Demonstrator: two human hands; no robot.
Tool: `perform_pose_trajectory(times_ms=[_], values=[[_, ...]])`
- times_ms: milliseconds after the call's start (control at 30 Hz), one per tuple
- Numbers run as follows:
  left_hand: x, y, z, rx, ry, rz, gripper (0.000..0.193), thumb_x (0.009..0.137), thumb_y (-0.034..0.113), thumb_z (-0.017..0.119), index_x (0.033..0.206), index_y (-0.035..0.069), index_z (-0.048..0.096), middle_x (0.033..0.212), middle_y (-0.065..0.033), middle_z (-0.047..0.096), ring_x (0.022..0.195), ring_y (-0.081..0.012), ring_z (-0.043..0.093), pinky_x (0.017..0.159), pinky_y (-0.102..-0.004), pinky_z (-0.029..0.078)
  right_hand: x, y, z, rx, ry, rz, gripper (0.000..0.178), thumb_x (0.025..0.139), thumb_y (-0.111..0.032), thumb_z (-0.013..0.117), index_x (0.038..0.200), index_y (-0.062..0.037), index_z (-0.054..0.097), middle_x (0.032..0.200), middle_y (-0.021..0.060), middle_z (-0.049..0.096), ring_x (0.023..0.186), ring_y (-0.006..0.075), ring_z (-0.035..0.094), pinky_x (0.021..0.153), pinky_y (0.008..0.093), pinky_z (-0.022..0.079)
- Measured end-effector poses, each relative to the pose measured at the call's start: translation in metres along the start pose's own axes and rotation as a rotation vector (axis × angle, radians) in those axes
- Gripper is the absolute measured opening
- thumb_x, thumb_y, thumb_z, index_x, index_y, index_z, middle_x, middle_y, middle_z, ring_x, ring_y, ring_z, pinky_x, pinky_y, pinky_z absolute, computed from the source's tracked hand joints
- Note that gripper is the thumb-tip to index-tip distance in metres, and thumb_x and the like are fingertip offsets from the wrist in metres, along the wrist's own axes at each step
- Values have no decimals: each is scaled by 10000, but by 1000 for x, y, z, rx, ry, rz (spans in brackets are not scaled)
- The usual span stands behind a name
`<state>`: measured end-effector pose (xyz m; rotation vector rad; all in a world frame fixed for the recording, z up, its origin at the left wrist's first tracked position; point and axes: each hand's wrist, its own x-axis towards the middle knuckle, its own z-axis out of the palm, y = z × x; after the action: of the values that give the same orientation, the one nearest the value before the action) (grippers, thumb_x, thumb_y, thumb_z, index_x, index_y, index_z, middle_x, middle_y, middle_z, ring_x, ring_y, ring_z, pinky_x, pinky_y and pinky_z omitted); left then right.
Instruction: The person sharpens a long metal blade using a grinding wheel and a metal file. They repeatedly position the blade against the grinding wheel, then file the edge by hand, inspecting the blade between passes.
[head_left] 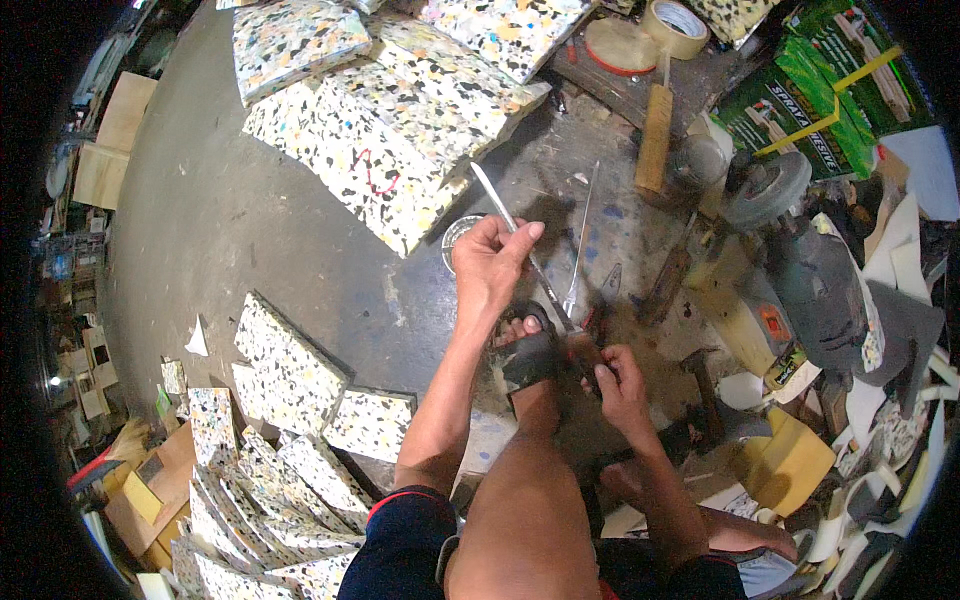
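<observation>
My right hand [624, 392] is closed around the dark handle of a long, thin-bladed knife [546, 285]. The blade slants up and to the left. Partway along it, my left hand [492, 262] pinches the blade between thumb and fingers, and the tip sticks out beyond them. Whether a small thing also sits in that pinch is hidden. A second slim, pointed metal tool [584, 235] is just right of the blade. Beneath my left hand a round white-rimmed tin [457, 243] shows in part. My sandalled foot [528, 355] is close to the knife handle.
Speckled foam slabs [340, 150] are stacked ahead, with more foam pieces [290, 375] at left and lower left. On the right are a wooden-handled tool [654, 138], tape rolls [675, 27], green boxes [800, 100], a hammer [704, 390] and foam scraps [785, 460].
</observation>
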<state>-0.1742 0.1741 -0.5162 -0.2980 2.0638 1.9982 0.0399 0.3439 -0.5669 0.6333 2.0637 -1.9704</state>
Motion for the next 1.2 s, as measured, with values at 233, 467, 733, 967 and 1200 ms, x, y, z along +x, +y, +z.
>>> perform_pose_trajectory(times_ms=[233, 467, 733, 967, 1200], values=[[-6, 5, 2, -79, -6, -5, 218, 901, 195, 762, 872, 0, 669, 676, 12, 606, 564, -45, 526, 479, -225, 433, -1, 1, -8, -11, -10, -9, 189, 979, -94, 533, 1146, -10, 504, 938, 78, 575, 792, 155, 639, 696, 311, 522], [-5, 0, -2, -76, -41, -40, 217, 937, 209, 716, 973, -2, 687, 741, -20, 657, 595, -69, 569, 509, -228, 464, -4, -12, -5, 24, 12, -43, 130, 997, -75, 497, 1110, -9, 490, 893, 58, 590, 771, 123, 614, 695, 276, 502], [6, -7, -20, -507, -289, -184, 295, 1025, 227, 547, 1219, 15, 615, 1047, -150, 718, 906, -247, 732, 733, -330, 617, -1, -21, -8, 134, -19, 79, 205, 992, -104, 528, 1174, -20, 488, 919, 69, 608, 737, 136, 633, 651, 275, 518], [11, -17, -29, -590, -326, -181, 315, 1012, 183, 566, 1266, -1, 589, 1080, -180, 710, 935, -292, 732, 712, -355, 643, -1, -42, -12, 191, -37, 128, 194, 993, -75, 517, 1175, -14, 492, 946, 71, 624, 772, 120, 628, 652, 269, 523], [13, -17, -28, -578, -287, -190, 299, 999, 193, 596, 1230, 5, 608, 1067, -183, 711, 918, -298, 735, 708, -373, 643, -1, -40, -15, 166, -53, 98, 221, 977, -48, 534, 1190, -6, 489, 945, 66, 638, 771, 119, 633, 682, 273, 524]])
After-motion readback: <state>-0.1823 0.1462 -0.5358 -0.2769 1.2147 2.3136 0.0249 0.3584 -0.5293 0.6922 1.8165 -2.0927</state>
